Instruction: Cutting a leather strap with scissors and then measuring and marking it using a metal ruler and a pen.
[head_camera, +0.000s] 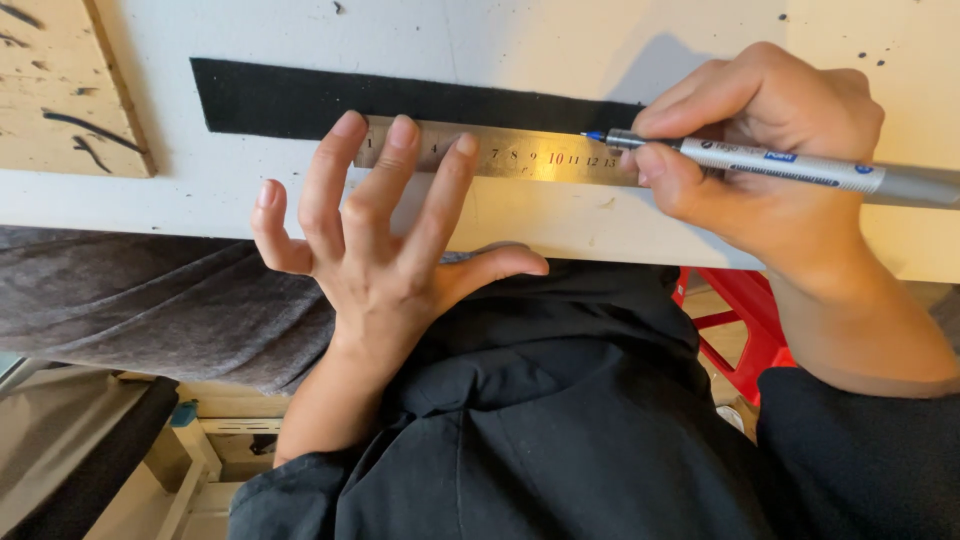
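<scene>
White table carries a black strip at 12 o'clock, steel ruler along its lower edge. Our left hand pins the ruler, fingers spread; our right hand at 3 o'clock pinches a silver marker. We judge: press evenly, keep tip against edge.

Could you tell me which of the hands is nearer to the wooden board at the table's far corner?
The left hand, whose fingertips press on the steel ruler, lies closer to the wooden board. The right hand, holding the pen at the ruler's other end, is much farther away.
</scene>
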